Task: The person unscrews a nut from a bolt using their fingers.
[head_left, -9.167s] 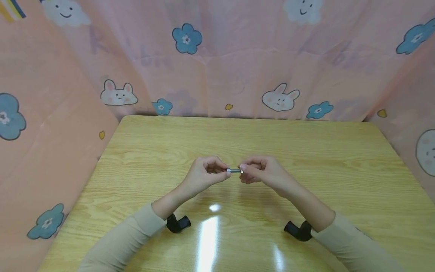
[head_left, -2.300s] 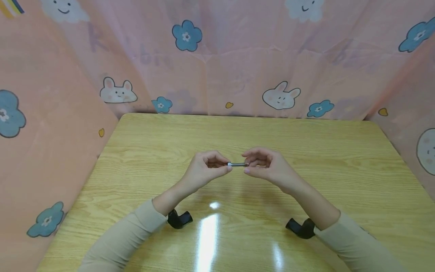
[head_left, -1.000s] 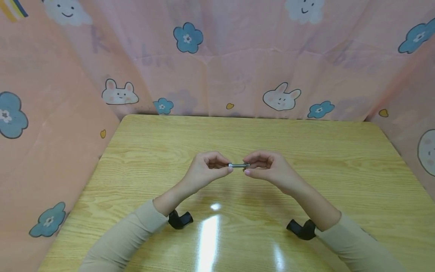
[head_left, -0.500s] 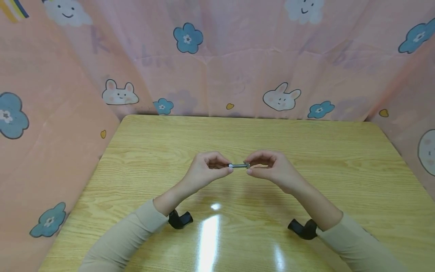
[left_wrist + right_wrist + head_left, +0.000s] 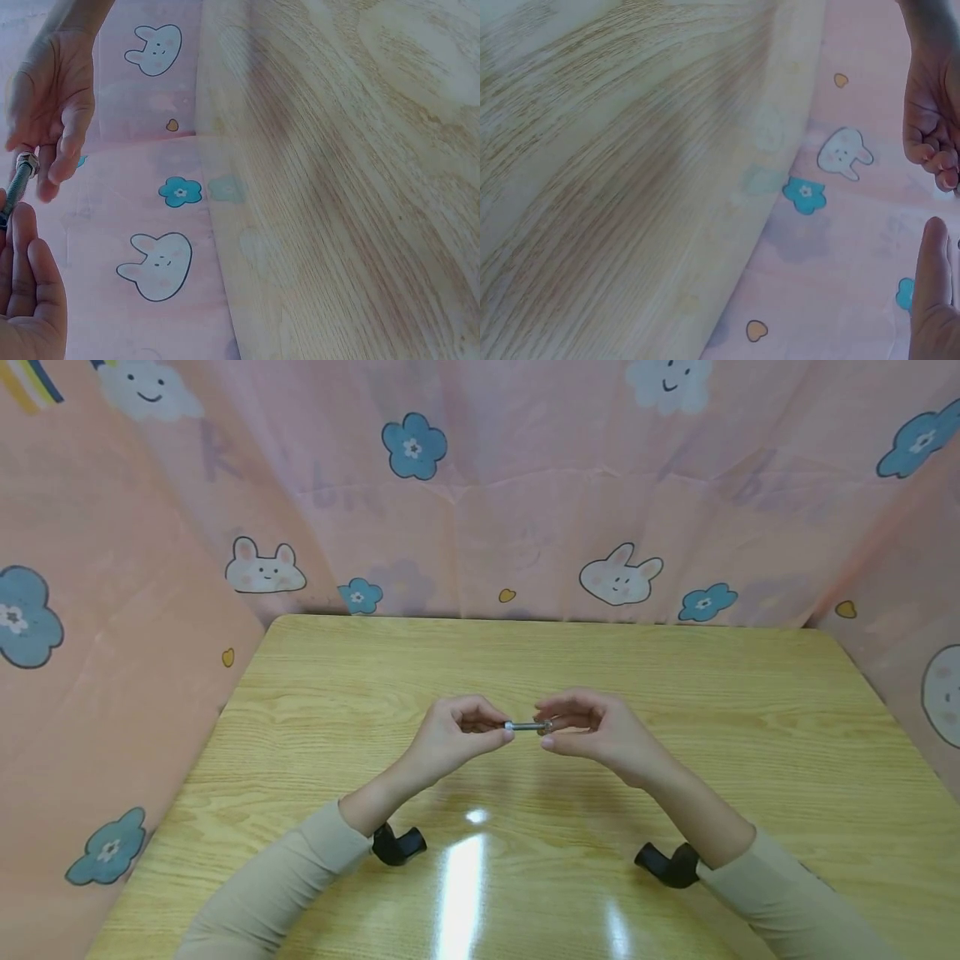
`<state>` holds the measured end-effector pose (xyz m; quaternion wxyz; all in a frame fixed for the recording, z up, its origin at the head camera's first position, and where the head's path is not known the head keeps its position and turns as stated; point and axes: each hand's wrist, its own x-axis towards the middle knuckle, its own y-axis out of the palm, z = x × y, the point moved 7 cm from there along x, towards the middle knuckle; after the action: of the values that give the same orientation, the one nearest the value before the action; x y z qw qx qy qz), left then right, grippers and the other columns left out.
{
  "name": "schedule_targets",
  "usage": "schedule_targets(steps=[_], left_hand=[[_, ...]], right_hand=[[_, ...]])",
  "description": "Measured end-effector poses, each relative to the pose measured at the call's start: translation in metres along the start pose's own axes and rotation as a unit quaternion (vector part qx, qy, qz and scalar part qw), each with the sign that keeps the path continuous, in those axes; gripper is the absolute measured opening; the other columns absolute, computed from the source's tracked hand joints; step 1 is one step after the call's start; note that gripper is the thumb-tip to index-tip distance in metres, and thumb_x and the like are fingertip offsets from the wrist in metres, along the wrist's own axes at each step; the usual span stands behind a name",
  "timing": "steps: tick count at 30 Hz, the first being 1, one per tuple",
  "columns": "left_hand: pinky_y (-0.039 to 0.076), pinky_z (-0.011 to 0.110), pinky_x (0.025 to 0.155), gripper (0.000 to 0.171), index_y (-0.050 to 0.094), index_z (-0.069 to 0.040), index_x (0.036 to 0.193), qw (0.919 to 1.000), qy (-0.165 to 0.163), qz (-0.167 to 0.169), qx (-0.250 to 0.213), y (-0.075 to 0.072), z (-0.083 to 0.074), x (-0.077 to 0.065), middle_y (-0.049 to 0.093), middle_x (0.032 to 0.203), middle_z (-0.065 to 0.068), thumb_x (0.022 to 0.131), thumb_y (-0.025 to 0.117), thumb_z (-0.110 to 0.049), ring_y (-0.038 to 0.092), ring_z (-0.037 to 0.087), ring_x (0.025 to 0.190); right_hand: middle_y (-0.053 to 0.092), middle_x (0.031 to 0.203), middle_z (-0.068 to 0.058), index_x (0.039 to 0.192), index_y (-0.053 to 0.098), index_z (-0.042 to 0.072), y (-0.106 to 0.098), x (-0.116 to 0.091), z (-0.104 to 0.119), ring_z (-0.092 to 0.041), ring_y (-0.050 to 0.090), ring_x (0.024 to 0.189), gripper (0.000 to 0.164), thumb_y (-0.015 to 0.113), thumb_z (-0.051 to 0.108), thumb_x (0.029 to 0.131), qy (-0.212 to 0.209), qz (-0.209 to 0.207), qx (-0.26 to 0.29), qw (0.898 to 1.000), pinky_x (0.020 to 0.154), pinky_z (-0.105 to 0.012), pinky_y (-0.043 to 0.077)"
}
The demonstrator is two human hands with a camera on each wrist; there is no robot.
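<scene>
In the head view my left hand (image 5: pixel 453 731) pinches a metal bolt (image 5: pixel 527 727) by its head between thumb and fingers, over the table. The bolt lies level, its threaded end pointing right. A nut (image 5: pixel 546 727) sits at that end. My right hand (image 5: pixel 603 727) surrounds the nut with thumb and fingers apart, thumb below and index finger above. The left wrist view shows the threaded bolt (image 5: pixel 19 182) with the nut (image 5: pixel 28 161) near the right hand's spread fingers (image 5: pixel 73 127). The bolt is out of sight in the right wrist view.
A wood-grain table (image 5: pixel 360 668) spreads beneath both hands, with bright reflections near the front. Pink printed cloth (image 5: pixel 510 510) hangs behind it and at both sides. Black wrist-camera mounts (image 5: pixel 397 845) stick out from the cuffs.
At the earliest frame the right fingertips pinched at the nut; now they stand apart around it. Since half a second ago, the right index and thumb have shifted slightly left and spread. The left grip stays.
</scene>
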<state>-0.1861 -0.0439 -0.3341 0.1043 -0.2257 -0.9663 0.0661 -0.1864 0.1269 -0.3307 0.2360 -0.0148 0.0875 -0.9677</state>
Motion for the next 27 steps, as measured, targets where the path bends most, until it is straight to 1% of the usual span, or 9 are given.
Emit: schedule_targets(steps=[2, 5, 8, 11, 14, 17, 21, 24, 27], left_hand=[[0.053, 0.033, 0.071, 0.013, 0.068, -0.002, 0.094, 1.0, 0.0, 0.0, -0.001, 0.0001, -0.0001, 0.0001, 0.067, 0.09, 0.006, 0.084, 0.069, -0.011, 0.064, 0.02, 0.078], [0.054, 0.034, 0.071, 0.013, 0.068, -0.003, 0.094, 1.0, 0.003, 0.001, -0.002, -0.0001, -0.0002, 0.0001, 0.067, 0.09, 0.006, 0.084, 0.069, -0.011, 0.064, 0.02, 0.078], [0.054, 0.034, 0.071, 0.013, 0.068, -0.003, 0.094, 1.0, 0.003, 0.002, -0.001, -0.0005, 0.0002, 0.0003, 0.067, 0.091, 0.006, 0.084, 0.069, -0.011, 0.064, 0.02, 0.078], [0.054, 0.034, 0.071, 0.012, 0.068, -0.003, 0.094, 1.0, 0.004, 0.003, 0.0, -0.0007, 0.0006, 0.0001, 0.067, 0.09, 0.006, 0.085, 0.069, -0.011, 0.064, 0.02, 0.078], [0.053, 0.033, 0.071, 0.012, 0.068, -0.002, 0.094, 1.0, 0.003, 0.003, -0.001, -0.0007, 0.001, 0.0, 0.066, 0.09, 0.007, 0.085, 0.069, -0.011, 0.064, 0.02, 0.078], [0.053, 0.033, 0.071, 0.013, 0.068, -0.001, 0.093, 1.0, -0.001, 0.001, -0.003, -0.0006, 0.0016, 0.0004, 0.067, 0.09, 0.007, 0.085, 0.069, -0.01, 0.064, 0.02, 0.078], [0.054, 0.033, 0.072, 0.013, 0.068, -0.002, 0.093, 1.0, -0.005, -0.001, -0.004, -0.0007, 0.002, 0.0007, 0.067, 0.09, 0.007, 0.085, 0.069, -0.011, 0.065, 0.02, 0.078], [0.053, 0.033, 0.072, 0.012, 0.068, -0.002, 0.093, 1.0, -0.003, 0.001, 0.0, -0.0006, 0.0014, 0.0003, 0.067, 0.09, 0.007, 0.084, 0.069, -0.01, 0.065, 0.019, 0.079], [0.053, 0.033, 0.072, 0.012, 0.068, -0.001, 0.093, 1.0, -0.001, 0.003, 0.002, -0.0003, 0.0014, 0.0, 0.067, 0.09, 0.007, 0.084, 0.069, -0.009, 0.064, 0.019, 0.078]], right_hand=[[0.061, 0.103, -0.02, 0.118, 0.055, -0.007, 0.0008, 0.0003, -0.0008, -0.02, 0.065, 0.087, 0.036, 0.066, 0.006, 0.086, 0.003, 0.009, 0.008, 1.0, 0.076, -0.036, 0.054], [0.063, 0.093, -0.021, 0.113, 0.055, -0.011, 0.0008, 0.001, -0.0038, -0.021, 0.066, 0.08, 0.031, 0.061, 0.009, 0.09, 0.018, 0.013, 0.016, 1.0, 0.074, -0.036, 0.055], [0.065, 0.088, -0.015, 0.107, 0.057, -0.013, -0.0001, 0.0009, -0.0051, -0.021, 0.066, 0.079, 0.028, 0.062, 0.008, 0.09, 0.028, 0.005, 0.006, 1.0, 0.074, -0.034, 0.055], [0.064, 0.094, -0.014, 0.107, 0.058, -0.011, -0.0005, -0.0001, -0.0031, -0.019, 0.065, 0.083, 0.028, 0.067, 0.004, 0.085, 0.021, -0.006, 0.0, 1.0, 0.076, -0.032, 0.054], [0.061, 0.1, -0.012, 0.112, 0.058, -0.007, -0.0004, -0.0006, -0.0014, -0.018, 0.063, 0.086, 0.034, 0.069, 0.004, 0.082, 0.011, -0.008, -0.006, 1.0, 0.076, -0.031, 0.053], [0.062, 0.099, -0.018, 0.115, 0.056, -0.007, 0.0001, 0.0005, -0.002, -0.019, 0.065, 0.085, 0.033, 0.065, 0.006, 0.086, 0.01, -0.001, 0.005, 1.0, 0.075, -0.034, 0.054], [0.064, 0.092, -0.024, 0.109, 0.057, -0.011, -0.0003, 0.0019, -0.0046, -0.019, 0.066, 0.079, 0.027, 0.061, 0.009, 0.091, 0.022, 0.002, 0.014, 1.0, 0.074, -0.036, 0.055], [0.064, 0.092, -0.019, 0.105, 0.059, -0.011, -0.0012, 0.0016, -0.0047, -0.018, 0.065, 0.079, 0.026, 0.065, 0.007, 0.087, 0.022, 0.001, 0.001, 1.0, 0.074, -0.033, 0.054], [0.062, 0.097, -0.014, 0.107, 0.059, -0.009, -0.0014, 0.0009, -0.0036, -0.018, 0.063, 0.084, 0.029, 0.069, 0.003, 0.083, 0.012, 0.001, -0.008, 1.0, 0.075, -0.031, 0.054]])
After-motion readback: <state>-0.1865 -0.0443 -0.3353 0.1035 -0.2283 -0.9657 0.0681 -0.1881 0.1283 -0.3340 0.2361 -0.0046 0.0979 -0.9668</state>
